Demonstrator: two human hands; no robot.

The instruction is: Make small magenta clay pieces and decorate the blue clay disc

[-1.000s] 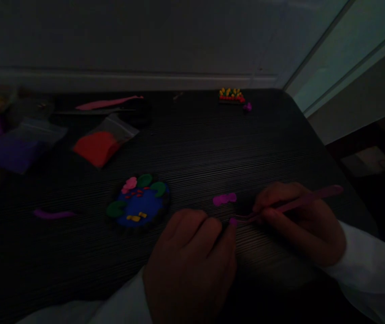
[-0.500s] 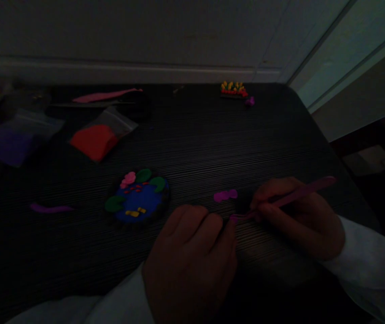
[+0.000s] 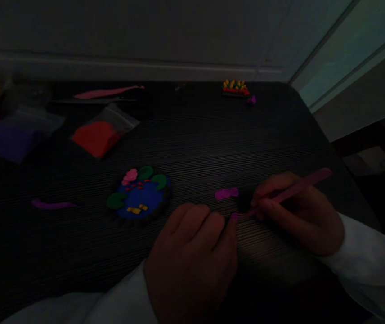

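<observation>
Right hand (image 3: pixel 297 216) holds a pinkish modelling tool (image 3: pixel 290 193), tip apparently touching left hand (image 3: pixel 189 256).

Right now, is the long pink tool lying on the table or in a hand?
In a hand: the right hand pinches the long pink tool between its fingers.

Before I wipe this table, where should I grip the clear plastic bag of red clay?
Pinch the clear plastic bag of red clay by its empty film end, from above on the far right. The clay fills the other end, and the bag lies flat on the dark ribbed tabletop, so that film should lift.
</observation>
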